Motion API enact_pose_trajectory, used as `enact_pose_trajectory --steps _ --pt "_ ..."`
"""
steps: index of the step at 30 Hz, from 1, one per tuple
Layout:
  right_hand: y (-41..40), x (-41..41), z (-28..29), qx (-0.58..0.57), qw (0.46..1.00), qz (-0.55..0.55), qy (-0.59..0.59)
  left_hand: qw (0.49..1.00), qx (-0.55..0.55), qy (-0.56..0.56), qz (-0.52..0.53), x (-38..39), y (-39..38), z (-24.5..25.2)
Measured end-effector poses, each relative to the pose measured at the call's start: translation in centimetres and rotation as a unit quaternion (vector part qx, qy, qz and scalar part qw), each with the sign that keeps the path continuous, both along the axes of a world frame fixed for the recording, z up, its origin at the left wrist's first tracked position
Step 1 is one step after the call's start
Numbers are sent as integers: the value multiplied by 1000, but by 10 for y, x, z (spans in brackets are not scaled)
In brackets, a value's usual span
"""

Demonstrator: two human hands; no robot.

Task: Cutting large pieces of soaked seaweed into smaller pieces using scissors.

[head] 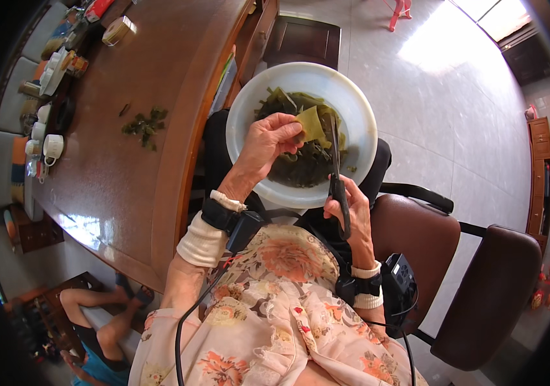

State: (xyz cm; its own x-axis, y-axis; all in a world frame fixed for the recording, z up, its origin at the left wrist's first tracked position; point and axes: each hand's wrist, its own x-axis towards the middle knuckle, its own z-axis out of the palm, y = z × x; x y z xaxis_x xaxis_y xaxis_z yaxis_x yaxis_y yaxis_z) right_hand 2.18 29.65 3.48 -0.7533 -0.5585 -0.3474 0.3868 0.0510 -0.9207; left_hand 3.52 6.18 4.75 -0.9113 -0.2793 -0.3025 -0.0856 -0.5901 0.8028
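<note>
A wide white basin rests at my lap, with a heap of dark green leafy strips, possibly kelp, inside it. Over the heap, my left hand pinches a flat yellow-green piece between thumb and fingers. My right hand grips the black handles of a pair of scissors, whose blades point away from me, just right of that piece. Whether the blades touch it I cannot tell. On the wooden table to the left lies a small pile of green cut bits.
The wooden table runs along my left, with a white mug, cups and a small box on it. A brown chair stands close at my right. Another person sits at the lower left. Cables hang from both wrist devices.
</note>
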Motion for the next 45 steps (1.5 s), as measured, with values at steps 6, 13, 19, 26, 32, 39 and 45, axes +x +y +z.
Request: enact_pose_trajectory --steps 6,13,19,26,32,39,45 --pt "2 1 4 25 995 58 82 1000 -1 9 7 -2 -3 3" --pt "-8 -1 4 55 988 68 126 999 -44 2 -5 -1 -2 6" --pt "-8 5 11 90 992 47 73 997 -78 2 -11 2 -3 4" --pt "-10 5 -1 26 992 42 120 991 -123 -7 -47 5 -7 7" --pt "-13 3 10 53 997 19 54 990 -116 -54 -62 2 -5 12" --pt "-8 6 12 43 999 -6 23 994 -78 -51 -59 1 -4 8" --pt "1 7 7 -26 999 0 31 999 -7 -31 -19 2 -8 13"
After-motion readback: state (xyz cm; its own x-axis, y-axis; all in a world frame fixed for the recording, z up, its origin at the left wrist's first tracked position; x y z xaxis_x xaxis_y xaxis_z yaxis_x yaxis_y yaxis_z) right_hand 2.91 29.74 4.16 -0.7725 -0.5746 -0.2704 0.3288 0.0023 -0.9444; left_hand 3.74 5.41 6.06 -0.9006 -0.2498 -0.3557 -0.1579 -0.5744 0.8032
